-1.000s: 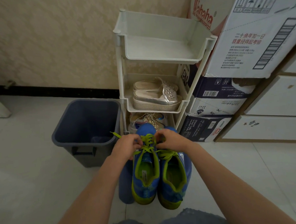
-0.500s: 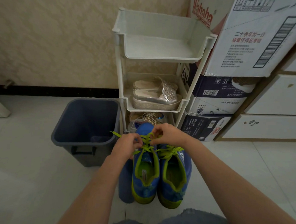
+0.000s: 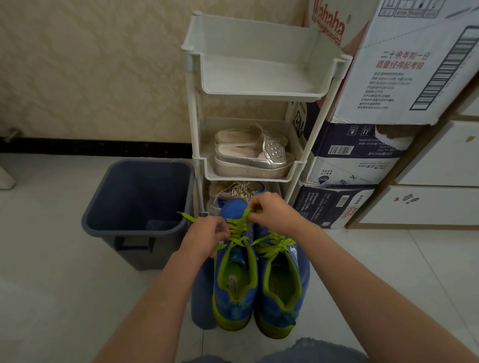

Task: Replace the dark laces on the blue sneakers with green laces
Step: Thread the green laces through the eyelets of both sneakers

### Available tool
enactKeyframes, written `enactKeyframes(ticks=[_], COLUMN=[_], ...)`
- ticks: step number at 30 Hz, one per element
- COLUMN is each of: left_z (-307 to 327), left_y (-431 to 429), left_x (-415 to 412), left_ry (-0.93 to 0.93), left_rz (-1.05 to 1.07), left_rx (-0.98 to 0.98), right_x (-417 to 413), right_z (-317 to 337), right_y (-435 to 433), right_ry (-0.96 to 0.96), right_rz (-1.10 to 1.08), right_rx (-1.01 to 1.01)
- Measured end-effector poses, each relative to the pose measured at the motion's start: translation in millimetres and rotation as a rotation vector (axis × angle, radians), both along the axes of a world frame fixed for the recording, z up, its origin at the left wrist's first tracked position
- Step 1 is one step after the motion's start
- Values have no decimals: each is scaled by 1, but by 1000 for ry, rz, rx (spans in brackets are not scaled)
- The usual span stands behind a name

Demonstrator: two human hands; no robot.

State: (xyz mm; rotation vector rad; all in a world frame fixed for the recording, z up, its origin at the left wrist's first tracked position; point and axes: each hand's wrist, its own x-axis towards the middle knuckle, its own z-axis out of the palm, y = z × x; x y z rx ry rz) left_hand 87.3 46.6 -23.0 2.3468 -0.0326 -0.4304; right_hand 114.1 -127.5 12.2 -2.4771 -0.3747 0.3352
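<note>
A pale tiled floor (image 3: 57, 274) ran up to a beige wall. A white plastic three-tier shoe rack (image 3: 197, 144) stood at twelve o'clock and a grey-blue plastic bin (image 3: 96, 216) at ten o'clock. In front of the rack stood the pair of blue mesh sneakers with lime-green soles, side by side, toes at twelve o'clock and heels at six. No dark lace showed on either.

The right-side sneaker (image 3: 283, 304) carried a flat green lace (image 3: 272, 246) criss-crossed over its tongue; whether it was knotted could not be told. The work sat on the left-side sneaker (image 3: 233, 301), whose own bright green lace (image 3: 236, 231) crossed back and forth along the shoe's twelve-to-six axis.

The left hand (image 3: 205, 233) sat at nine o'clock of that lacing, fingers curled in and apparently pinching a strand. The lace's free tip (image 3: 187, 218) stuck out past the knuckles toward ten o'clock. The right hand (image 3: 273, 213) sat at one o'clock of the lacing, over the toe end, fingertips pinched together on another strand.

The lace therefore lay between the two hands, roughly crosswise to the shoe. Judged from this, the next pull would have to go outward, toward nine and three o'clock, to draw the crossings snug. The left hand was the nearer to the free tip.
</note>
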Motion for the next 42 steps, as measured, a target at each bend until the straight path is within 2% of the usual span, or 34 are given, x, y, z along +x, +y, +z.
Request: enactKeyframes(ticks=[3, 8, 11, 14, 18, 21, 24, 29, 32, 36, 42], left_z=[-2, -1, 0, 1, 8, 13, 19, 24, 22, 15, 1], left_y=[1, 2, 2, 3, 1, -5, -9, -9, -10, -1, 11], left_x=[-1, -3, -4, -2, 1, 0, -4, -7, -6, -5, -9], left_ry=[-5, -4, -11, -1, -6, 16, 114, 110, 69, 80, 65], left_rz=[8, 2, -9, -40, -92, -112, -31, -44, -102, -23, -69], left_rx=[-10, -45, -56, -22, 68, 125, 29, -5, 70, 8, 14], right_x=[0, 1, -4, -8, -6, -5, -4, -6, -8, -9, -14], right_z=[5, -11, -27, -34, -37, -37, -34, -30, -30, -25, -24], right_y=[-5, -21, -22, -20, -19, -16, -9, -3, -3, -14, -25], right_ry=[23, 265, 248, 225, 190, 174, 138, 75, 111, 227, 256], right_rz=[53, 39, 72, 32, 3, -1, -10, 28, 10, -99, -228], right_rx=[41, 150, 113, 199, 220, 181, 123, -31, 25, 126, 36])
